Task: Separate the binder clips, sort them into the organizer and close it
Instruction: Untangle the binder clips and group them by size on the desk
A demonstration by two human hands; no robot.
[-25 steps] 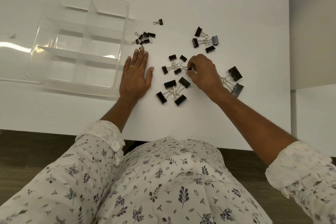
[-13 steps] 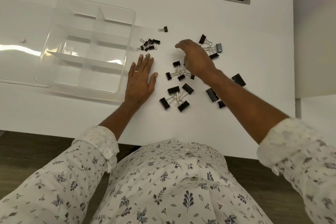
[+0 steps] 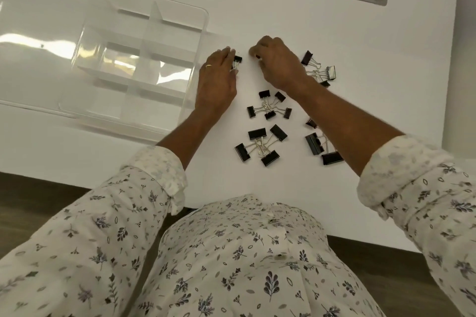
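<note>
- Head view, progress: the clear plastic divided organizer (image 3: 203,18) at upper left lies open, and we see no clip in any compartment. We judge that sorting has not begun and closing is far off.
- Head view, hands: the left hand (image 3: 217,80) pinches the tiny black binder clips (image 3: 237,61) at mid-frame, just right of the organizer. The right hand (image 3: 278,64) is curled beside it with a dark speck at its fingertips — we cannot tell whether it grips a clip.
- Head view, still linked: the centre cluster of black wire-handled clips (image 3: 269,107), the lower cluster (image 3: 260,145) and the right-hand cluster (image 3: 319,72).
- Head view, hidden: the largest clips (image 3: 315,144) lie partly under the right forearm, and the transparent lid (image 3: 28,41) at left is glare-washed and cut off.
</note>
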